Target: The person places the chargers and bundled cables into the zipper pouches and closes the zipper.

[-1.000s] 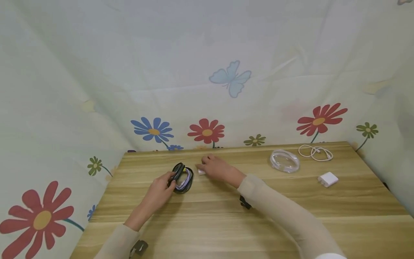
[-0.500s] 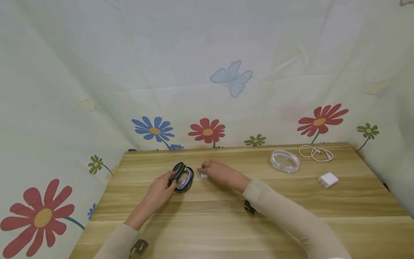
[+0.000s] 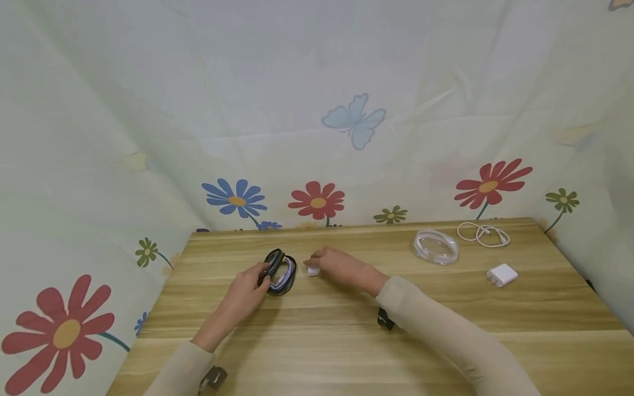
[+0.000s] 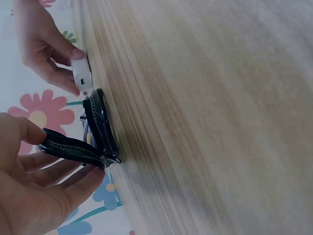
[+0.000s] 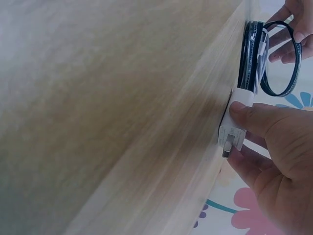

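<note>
On the wooden table, a small black zip case lies unzipped, its zipper teeth showing in the left wrist view. A coiled pale purple cable and a bit of yellow show inside. My left hand grips the raised lid between thumb and fingers. Just right of the case, my right hand pinches a white charger plug between thumb and fingers. Its USB port faces the left wrist camera, and a metal prong shows in the right wrist view. The charger stands on or just above the tabletop.
Toward the back right lie a clear round plastic case, a looped white cable and a second white charger with prongs. A flowered cloth hangs behind the table.
My right hand has shifted slightly right and nearer to me, bringing the white charger along. The left hand keeps its place on the lid.
</note>
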The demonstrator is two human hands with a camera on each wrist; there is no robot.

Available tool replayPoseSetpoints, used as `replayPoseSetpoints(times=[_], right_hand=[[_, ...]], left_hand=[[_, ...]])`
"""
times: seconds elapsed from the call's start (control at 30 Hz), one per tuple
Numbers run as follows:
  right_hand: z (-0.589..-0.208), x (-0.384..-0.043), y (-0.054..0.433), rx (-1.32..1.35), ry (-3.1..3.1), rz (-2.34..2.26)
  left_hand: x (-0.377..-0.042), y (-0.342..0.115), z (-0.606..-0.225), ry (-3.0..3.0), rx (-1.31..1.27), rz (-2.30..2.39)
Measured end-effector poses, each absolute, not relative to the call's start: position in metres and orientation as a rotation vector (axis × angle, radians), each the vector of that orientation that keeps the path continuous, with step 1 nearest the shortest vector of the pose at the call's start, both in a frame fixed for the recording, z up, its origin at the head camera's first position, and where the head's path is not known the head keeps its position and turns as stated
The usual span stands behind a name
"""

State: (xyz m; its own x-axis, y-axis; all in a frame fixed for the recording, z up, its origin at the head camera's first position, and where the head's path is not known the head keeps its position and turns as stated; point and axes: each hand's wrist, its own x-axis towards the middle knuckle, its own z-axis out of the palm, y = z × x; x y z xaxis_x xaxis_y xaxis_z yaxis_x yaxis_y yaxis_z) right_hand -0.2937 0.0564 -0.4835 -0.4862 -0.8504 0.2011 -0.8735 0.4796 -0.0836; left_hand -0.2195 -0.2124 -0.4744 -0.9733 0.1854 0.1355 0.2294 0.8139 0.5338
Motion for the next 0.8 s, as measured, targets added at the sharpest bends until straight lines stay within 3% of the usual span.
replayPoseSetpoints(times=[0.8], right_hand=[[-0.473,-0.294,0.031,1.535,-2.596,0.471]], left_hand=[[-0.217,-0.215,-0.475,-2.901,-0.297,-0.966]])
